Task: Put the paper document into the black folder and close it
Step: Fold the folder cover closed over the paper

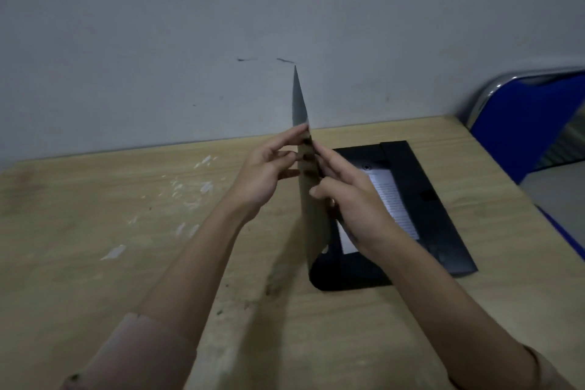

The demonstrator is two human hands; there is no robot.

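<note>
The black folder (424, 199) lies open on the wooden desk, right of centre. The paper document (397, 199), a white printed sheet, lies inside it on the flat half. The folder's cover flap (300, 104) stands nearly upright, seen edge-on. My left hand (269, 174) presses on the flap's left face with fingers spread. My right hand (351, 199) pinches the flap's edge from the right and hides part of the sheet.
The wooden desk (126, 215) has white scuffs and paint chips on its left half and abuts a grey wall (190, 41). A blue chair with a chrome frame (519, 123) stands past the desk's right edge.
</note>
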